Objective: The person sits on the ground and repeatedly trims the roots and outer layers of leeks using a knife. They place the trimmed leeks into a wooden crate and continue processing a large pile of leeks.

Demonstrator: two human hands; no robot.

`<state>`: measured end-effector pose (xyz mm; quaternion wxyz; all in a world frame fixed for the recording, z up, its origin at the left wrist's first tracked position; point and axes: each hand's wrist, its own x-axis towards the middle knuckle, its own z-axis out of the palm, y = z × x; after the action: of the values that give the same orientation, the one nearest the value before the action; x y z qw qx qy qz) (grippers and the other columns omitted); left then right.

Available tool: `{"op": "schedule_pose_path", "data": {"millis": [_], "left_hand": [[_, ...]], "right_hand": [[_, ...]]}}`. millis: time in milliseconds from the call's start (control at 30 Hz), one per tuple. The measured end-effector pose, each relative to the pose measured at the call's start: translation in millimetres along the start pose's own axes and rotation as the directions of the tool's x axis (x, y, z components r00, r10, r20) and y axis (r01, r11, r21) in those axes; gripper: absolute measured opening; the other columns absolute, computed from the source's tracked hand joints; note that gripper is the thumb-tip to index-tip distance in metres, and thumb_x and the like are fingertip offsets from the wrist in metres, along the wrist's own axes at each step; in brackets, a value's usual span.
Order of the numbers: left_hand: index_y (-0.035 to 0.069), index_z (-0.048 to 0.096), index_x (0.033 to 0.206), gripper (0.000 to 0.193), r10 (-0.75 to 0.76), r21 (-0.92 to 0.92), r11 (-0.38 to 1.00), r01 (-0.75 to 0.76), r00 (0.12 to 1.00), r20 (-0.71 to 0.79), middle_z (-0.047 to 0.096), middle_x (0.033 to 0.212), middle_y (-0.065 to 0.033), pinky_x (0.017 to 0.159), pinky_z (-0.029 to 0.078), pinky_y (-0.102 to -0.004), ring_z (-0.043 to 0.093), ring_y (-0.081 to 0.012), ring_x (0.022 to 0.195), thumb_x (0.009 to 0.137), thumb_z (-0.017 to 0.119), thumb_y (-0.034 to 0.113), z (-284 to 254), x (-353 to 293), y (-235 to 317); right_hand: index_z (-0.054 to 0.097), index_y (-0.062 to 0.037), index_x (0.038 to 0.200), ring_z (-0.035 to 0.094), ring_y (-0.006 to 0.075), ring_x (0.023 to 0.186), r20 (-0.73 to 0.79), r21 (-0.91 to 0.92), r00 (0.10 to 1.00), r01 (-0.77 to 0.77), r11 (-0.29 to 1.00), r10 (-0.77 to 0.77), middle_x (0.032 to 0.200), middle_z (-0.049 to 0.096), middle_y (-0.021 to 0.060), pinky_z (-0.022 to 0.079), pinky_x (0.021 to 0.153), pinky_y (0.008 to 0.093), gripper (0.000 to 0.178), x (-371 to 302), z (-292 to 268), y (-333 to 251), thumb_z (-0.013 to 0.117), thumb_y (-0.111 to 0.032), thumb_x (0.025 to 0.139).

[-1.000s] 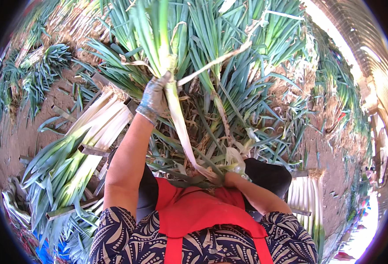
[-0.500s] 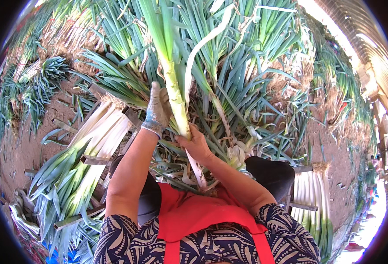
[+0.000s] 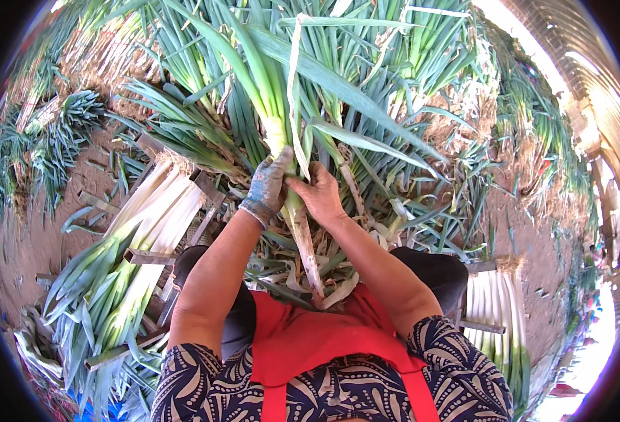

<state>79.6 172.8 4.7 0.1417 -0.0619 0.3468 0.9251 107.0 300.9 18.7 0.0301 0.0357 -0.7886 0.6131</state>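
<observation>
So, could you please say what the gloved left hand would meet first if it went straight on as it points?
The left hand would likely first meet the green onion in its grip, though depth is unclear.

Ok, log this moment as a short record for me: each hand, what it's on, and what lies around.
Left hand: gloved, gripping a long green onion
Right hand: ungloved, at the same stalk beside a pale strip; exact grip unclear
Onion pose: leaves pointing away, pale end slanting toward the red apron
Person's left: pale-stemmed bundle on a rack
Person's right: another bundle
Ahead: leafy heap
</observation>
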Motion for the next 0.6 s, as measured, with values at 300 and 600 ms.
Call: {"op": "schedule_pose_path", "data": {"millis": [300,600], "left_hand": [[0.004,0.058,0.111,0.047,-0.077,-0.001,0.997,0.077,0.995,-0.059,0.064,0.099,-0.0101,0.078,0.054,-0.0377,0.063,-0.0222,0.088,0.089,0.063,0.044,-6.6,4.6,-0.4],[0.008,0.05,0.112,0.028,-0.142,0.014,0.99,0.143,0.988,-0.066,0.061,0.088,-0.0056,0.072,0.054,-0.0366,0.062,-0.0229,0.084,0.09,0.063,0.02,-0.8,-21.8,-37.4]], "right_hand": [[0.061,-0.0089,0.097,0.057,0.0105,0.077,-0.058,0.743,0.99,-0.041,0.668,0.125,0.088,0.061,-0.0019,0.049,0.069,0.026,0.016,-47.1,6.2,24.7,0.07,-0.005,0.084],[0.06,-0.0042,0.108,0.048,0.0122,0.063,0.042,0.796,0.995,-0.089,0.599,0.092,0.071,0.049,0.0003,0.038,0.056,0.0257,0.03,-44.1,-14.0,4.4,0.055,-0.031,0.096]]}}
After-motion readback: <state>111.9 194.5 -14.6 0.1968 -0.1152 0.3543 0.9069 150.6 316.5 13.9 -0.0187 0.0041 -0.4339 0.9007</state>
